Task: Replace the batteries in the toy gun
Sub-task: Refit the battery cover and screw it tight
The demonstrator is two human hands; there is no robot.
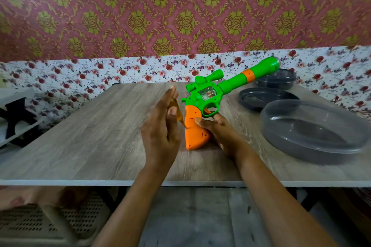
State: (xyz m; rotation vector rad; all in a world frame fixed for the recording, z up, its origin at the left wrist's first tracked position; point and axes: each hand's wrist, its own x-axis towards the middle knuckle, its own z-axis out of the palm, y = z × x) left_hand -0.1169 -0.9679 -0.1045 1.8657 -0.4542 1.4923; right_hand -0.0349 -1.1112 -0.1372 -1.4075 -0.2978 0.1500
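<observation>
The toy gun stands near the middle of the table, with its grip down on the table and its barrel slanting up and away to the right. The right hand holds the grip from the right. The left hand, just left of it, holds a screwdriver whose tip touches the grip. Right of the gun, three round containers lie in a row running back from the front edge. The near container comes first, the middle container sits behind it, and the far container is by the barrel's end. A wall rises behind the table.
</observation>
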